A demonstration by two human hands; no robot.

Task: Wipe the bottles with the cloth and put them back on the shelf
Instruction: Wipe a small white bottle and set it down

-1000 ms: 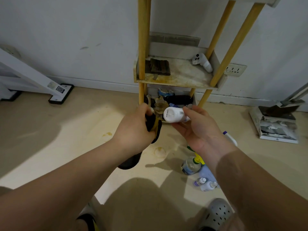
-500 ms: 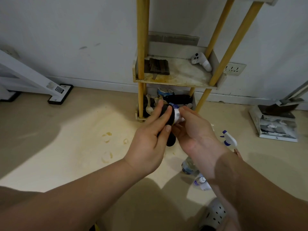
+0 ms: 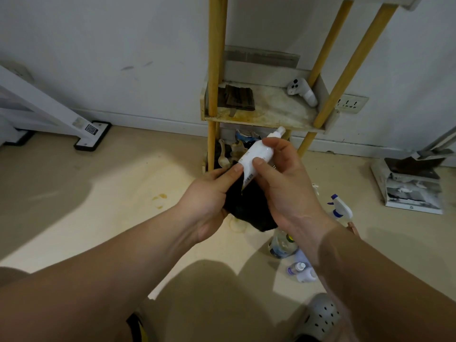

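My right hand grips a slim white bottle, tilted with its cap up and to the right, in front of the shelf. A black cloth is bunched around the bottle's lower end, and my left hand holds it there with the thumb against the bottle. The wooden shelf stands against the wall just beyond my hands. Several more bottles stand on the floor under my right forearm: a clear round one, a small purple-labelled one and a white spray bottle.
On the stained shelf board lie a dark folded item and a white controller. Clutter fills the level below. A white stand base sits at left, a dustpan with papers at right. A grey clog is near the bottom edge.
The bottle has turned from lying sideways to cap-up, and the cloth has slid from covering its body down to its lower end. Both hands have shifted slightly right.
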